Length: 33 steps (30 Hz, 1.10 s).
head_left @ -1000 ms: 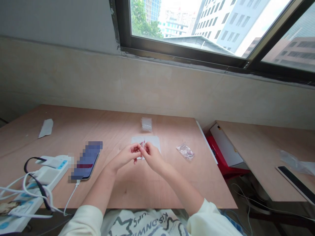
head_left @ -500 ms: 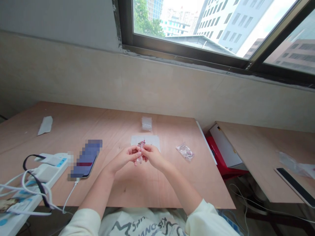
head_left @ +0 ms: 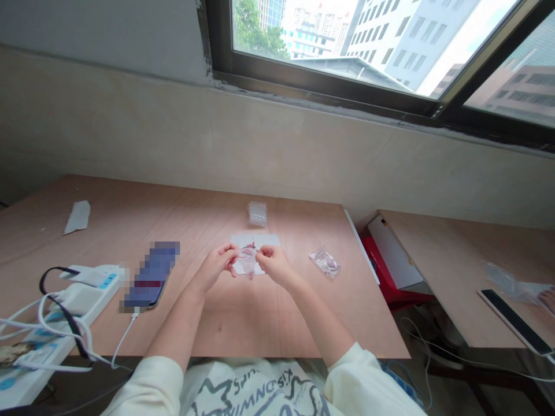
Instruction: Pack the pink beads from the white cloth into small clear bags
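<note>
Bag point(head_left: 248, 264), small and clear, sits between two hands at the middle of my feed. My left hand point(head_left: 219, 263) has its edge pinched from the nine o'clock side, thumb and finger closed on the film; my right hand point(head_left: 273, 263) grips the opposite edge from three o'clock. Just beyond, toward twelve, I see small reddish pieces point(head_left: 251, 246) over a white sheet point(head_left: 273, 240) on the worktop point(head_left: 260, 323); from here I can't tell whether they touch the bag.

Taking the bag as my clock's centre, a little stack of clear packets point(head_left: 258, 215) lies at twelve, and a crinkled clear packet with reddish contents point(head_left: 326, 263) at three. At nine there's a phone point(head_left: 154, 274) with its screen blocked out in coarse squares, so any writing there is lost to me; its white cable point(head_left: 124, 341) runs off toward eight, where a white power strip point(head_left: 93, 312) carries plugs. Nearest six, the shirt point(head_left: 260, 390) has dark printed lettering: I pick out K, N and W, but the rest is too warped to read.
</note>
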{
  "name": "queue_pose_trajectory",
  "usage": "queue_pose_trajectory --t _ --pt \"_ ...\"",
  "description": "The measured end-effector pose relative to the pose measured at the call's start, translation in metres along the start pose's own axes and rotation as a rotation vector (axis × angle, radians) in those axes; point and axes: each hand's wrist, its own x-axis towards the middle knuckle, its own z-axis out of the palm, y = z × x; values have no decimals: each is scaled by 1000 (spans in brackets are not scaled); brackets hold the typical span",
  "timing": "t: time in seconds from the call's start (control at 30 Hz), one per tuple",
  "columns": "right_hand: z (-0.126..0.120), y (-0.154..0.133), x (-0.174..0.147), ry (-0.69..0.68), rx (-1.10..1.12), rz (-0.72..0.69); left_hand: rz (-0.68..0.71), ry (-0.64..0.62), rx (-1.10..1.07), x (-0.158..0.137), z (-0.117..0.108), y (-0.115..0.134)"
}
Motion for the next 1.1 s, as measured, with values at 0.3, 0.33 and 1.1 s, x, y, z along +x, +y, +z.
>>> queue_pose_trajectory --t 0.3,0.33,1.1 --pt "10 -1 -3 -111 -112 178 75 -95 366 -9 12 10" --pt "12 0 -3 -137 -86 207 80 -91 386 -12 15 12" --pt "14 24 8 -247 370 199 -92 -57 -99 0 -7 -54"
